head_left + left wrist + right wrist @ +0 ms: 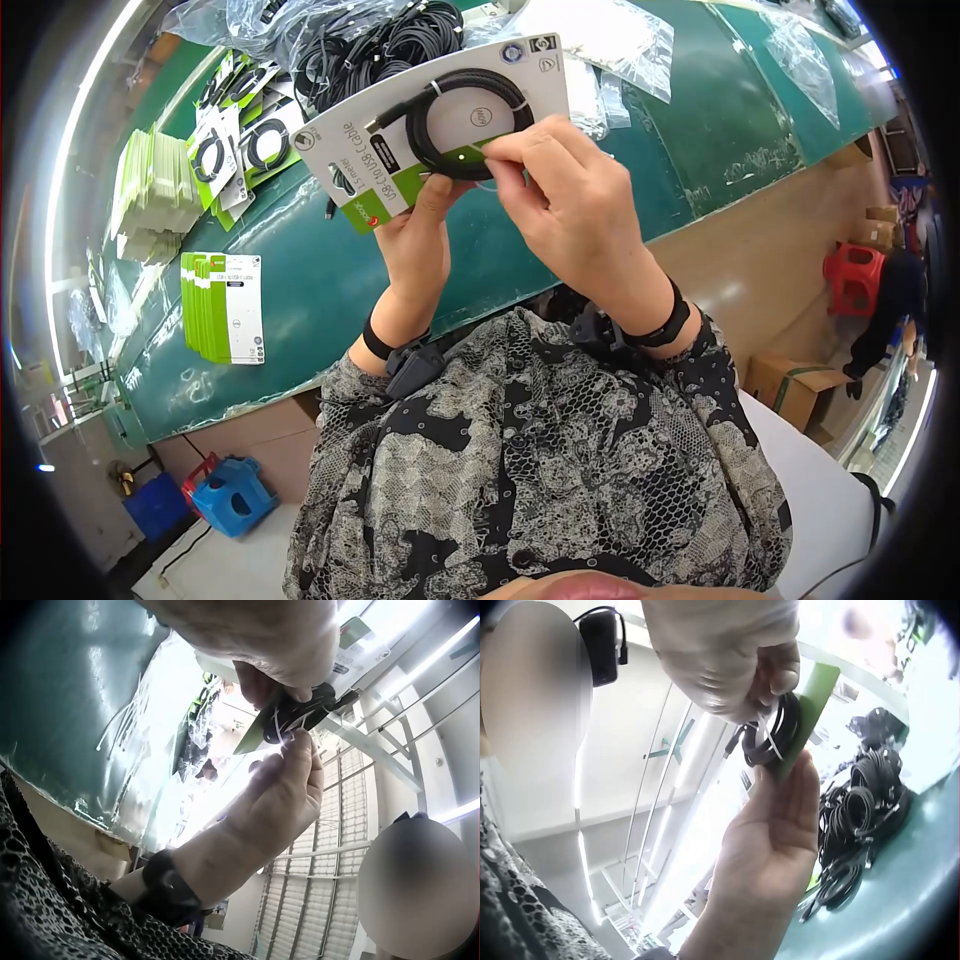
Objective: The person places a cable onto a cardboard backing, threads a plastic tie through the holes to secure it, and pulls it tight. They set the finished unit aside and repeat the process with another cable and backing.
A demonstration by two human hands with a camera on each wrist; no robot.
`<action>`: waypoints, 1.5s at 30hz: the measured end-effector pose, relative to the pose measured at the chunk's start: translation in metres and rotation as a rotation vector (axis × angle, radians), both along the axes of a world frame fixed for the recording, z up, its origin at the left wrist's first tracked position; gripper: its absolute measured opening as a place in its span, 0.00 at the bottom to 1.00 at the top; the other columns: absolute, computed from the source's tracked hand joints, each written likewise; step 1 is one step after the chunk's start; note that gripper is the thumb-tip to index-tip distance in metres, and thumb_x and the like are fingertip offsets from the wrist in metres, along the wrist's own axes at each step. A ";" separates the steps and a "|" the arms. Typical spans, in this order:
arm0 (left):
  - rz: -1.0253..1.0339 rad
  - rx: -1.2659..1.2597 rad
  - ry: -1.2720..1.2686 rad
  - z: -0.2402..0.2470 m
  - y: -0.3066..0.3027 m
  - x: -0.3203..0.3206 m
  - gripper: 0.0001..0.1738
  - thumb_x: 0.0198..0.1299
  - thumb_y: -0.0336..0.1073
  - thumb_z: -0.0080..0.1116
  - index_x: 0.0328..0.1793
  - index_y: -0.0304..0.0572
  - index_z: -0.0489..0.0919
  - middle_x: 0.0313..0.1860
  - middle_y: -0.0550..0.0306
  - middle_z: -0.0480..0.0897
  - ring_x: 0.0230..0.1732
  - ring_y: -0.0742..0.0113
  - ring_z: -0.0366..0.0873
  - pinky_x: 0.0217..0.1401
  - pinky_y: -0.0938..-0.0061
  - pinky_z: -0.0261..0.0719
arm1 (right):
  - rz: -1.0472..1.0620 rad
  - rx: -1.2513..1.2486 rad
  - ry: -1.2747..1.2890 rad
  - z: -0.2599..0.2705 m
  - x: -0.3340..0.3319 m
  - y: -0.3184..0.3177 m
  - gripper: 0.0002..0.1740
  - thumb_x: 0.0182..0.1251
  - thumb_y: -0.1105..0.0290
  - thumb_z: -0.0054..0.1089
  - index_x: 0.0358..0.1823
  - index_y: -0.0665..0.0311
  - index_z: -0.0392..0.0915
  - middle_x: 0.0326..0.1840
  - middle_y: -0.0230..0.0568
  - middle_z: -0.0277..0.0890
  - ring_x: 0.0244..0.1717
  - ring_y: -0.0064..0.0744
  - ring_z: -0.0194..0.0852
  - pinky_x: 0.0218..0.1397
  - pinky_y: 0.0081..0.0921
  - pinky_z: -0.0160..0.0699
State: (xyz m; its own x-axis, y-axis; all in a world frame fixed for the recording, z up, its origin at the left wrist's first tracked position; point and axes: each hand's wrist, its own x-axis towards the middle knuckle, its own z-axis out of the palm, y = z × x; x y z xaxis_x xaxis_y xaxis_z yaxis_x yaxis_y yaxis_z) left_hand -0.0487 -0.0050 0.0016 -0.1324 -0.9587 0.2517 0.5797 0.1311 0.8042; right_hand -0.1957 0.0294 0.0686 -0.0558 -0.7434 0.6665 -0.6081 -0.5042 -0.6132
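A white and green USB-C cable card is held up over the table, tilted, its printed side toward the head camera. My left hand grips it at the lower edge, thumb in front and the other fingers behind. Against the card's front lies a coiled black cable. A thin white tie wraps the coil in the right wrist view. There my right hand has thumb and fingertips pinched together at the coil, beside the tie. Those fingertips partly hide what they pinch, but the left wrist view shows the tie running up to them.
Loose black cables heap at the back of the green table. Several carded cables and a tall card stack stand left, with fanned cards nearer. Plastic bags lie at the back right. A red stool stands beyond.
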 end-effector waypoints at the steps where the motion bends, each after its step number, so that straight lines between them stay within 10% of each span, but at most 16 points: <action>1: -0.006 -0.003 -0.004 -0.001 0.000 0.000 0.15 0.63 0.24 0.53 0.57 0.35 0.72 0.48 0.54 0.79 0.48 0.62 0.79 0.52 0.63 0.83 | -0.024 -0.013 0.071 0.002 -0.001 0.001 0.09 0.52 0.82 0.63 0.34 0.66 0.76 0.28 0.36 0.74 0.22 0.28 0.73 0.24 0.22 0.71; 7: -0.029 0.015 0.005 -0.009 0.001 0.002 0.15 0.64 0.25 0.52 0.58 0.35 0.72 0.49 0.54 0.79 0.49 0.60 0.79 0.52 0.61 0.83 | -0.031 0.012 0.287 0.008 -0.006 0.003 0.10 0.49 0.82 0.63 0.32 0.64 0.75 0.27 0.38 0.70 0.26 0.40 0.73 0.26 0.30 0.73; 28: -0.211 0.236 0.078 -0.006 0.002 0.012 0.15 0.66 0.28 0.51 0.58 0.35 0.71 0.49 0.52 0.79 0.46 0.59 0.80 0.50 0.62 0.83 | 0.397 -0.256 0.193 -0.010 0.005 0.013 0.14 0.44 0.78 0.61 0.37 0.63 0.78 0.31 0.33 0.71 0.32 0.35 0.73 0.32 0.30 0.74; 45: -0.151 0.006 0.015 -0.010 -0.007 0.013 0.15 0.67 0.29 0.50 0.58 0.33 0.71 0.49 0.51 0.79 0.45 0.57 0.81 0.45 0.61 0.84 | -0.015 -0.154 0.228 -0.005 -0.004 0.011 0.13 0.48 0.81 0.66 0.37 0.65 0.78 0.31 0.38 0.74 0.31 0.39 0.74 0.33 0.31 0.74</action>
